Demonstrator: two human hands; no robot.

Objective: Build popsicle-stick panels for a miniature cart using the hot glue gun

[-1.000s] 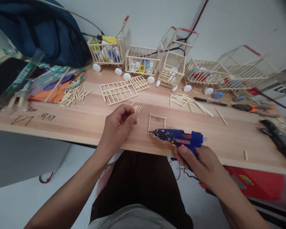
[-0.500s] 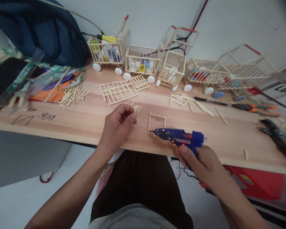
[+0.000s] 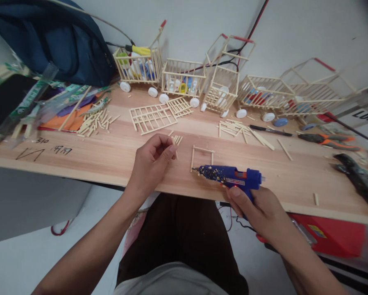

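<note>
In my right hand (image 3: 251, 203) is a blue hot glue gun (image 3: 230, 175), its red light lit and its dark front crusted with bits. The nozzle tip touches or hovers just over the near left end of a small wooden stick frame (image 3: 203, 149) lying on the table. To the left of that frame, my left hand (image 3: 153, 159) is closed, thumb and index finger pinched on a short wooden stick (image 3: 176, 155), mostly hidden by the fingertips. Several short sticks (image 3: 178, 140) lie just beyond those fingers.
Along the wall stand several stick-built mini carts (image 3: 184, 78) with white wheels. Slatted stick panels (image 3: 153, 117) lie before them. Stick piles (image 3: 94, 123) sit left, beside a blue bag (image 3: 55, 41). On the right are a pen (image 3: 271, 130), orange-handled pliers (image 3: 328, 140) and a black tool (image 3: 359, 180).
</note>
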